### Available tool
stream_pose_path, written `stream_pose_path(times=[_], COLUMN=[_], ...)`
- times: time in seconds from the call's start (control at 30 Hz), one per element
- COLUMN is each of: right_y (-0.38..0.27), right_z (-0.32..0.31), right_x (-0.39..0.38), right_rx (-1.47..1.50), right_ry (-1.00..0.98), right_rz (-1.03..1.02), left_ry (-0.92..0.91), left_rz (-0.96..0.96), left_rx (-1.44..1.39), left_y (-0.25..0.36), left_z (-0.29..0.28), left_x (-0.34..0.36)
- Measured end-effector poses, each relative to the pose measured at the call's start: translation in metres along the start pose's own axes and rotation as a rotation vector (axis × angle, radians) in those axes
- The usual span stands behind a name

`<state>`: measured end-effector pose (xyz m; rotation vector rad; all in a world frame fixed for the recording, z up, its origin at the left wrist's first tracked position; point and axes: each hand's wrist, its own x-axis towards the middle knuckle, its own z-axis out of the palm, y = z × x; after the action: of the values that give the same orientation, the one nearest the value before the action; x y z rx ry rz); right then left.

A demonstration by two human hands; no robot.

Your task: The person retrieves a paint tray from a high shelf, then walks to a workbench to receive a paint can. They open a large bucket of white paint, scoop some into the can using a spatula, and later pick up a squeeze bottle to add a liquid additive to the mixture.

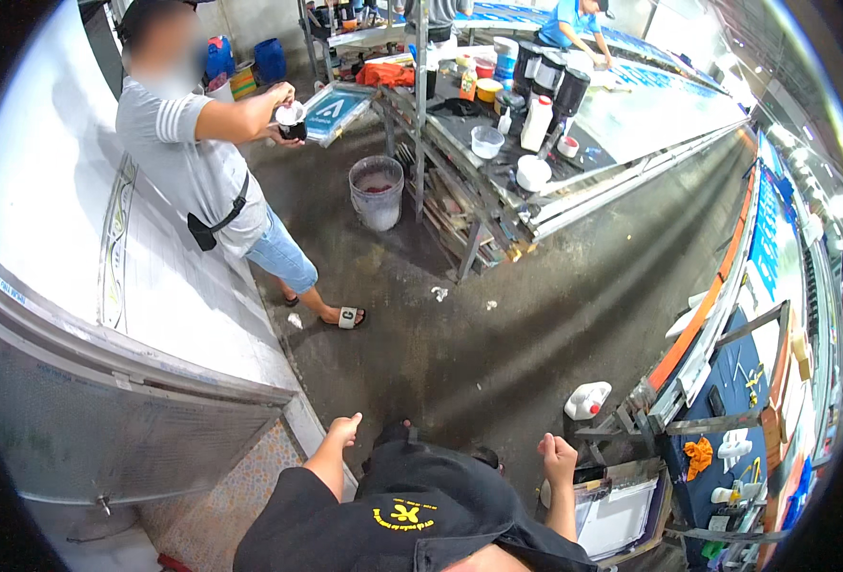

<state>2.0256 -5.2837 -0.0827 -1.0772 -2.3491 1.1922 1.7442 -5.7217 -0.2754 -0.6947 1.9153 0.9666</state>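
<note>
Head view. Left hand (345, 430), near the pale door frame (299, 410); whether its fingers are apart or together cannot be told at this size. Right hand (558, 456), fingers curled together, near the white jug (585, 401) on the dark floor (498, 362).

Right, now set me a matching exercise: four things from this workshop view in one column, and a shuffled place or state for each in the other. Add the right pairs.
Column one
1. Right hand
2. White jug
3. Bucket
4. Nearer orange cloth

Column two
A. Lying on a dark blue surface
B. Fitted with a red cap
C. Curled, nothing visible in it
D. Beside an upright metal post

Right pairs: 1-C, 2-B, 3-D, 4-A.
</note>
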Motion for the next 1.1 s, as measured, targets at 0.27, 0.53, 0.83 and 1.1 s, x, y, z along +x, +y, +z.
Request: stream_pose_path(times=[0.27,0.53,0.83,1.1], right_y=[0.071,0.219,0.146,0.091], right_z=[0.035,0.023,0.096,0.082], right_x=[-0.002,-0.084,-0.020,-0.045], right_rx=[-0.243,-0.014,-0.209,-0.255], right_ry=[-0.170,-0.294,-0.111,-0.109], right_rz=[0.146,0.799,0.371,0.489], left_ry=[-0.071,-0.159,-0.252,-0.179], left_rz=[0.111,-0.007,0.070,1.805], left_rx=[-0.206,-0.372,-0.219,-0.530], left_y=[0.012,-0.098,-0.088,0.297], left_z=[-0.024,-0.044,-0.058,-0.144], left_x=[0.015,0.014,-0.018,-0.276])
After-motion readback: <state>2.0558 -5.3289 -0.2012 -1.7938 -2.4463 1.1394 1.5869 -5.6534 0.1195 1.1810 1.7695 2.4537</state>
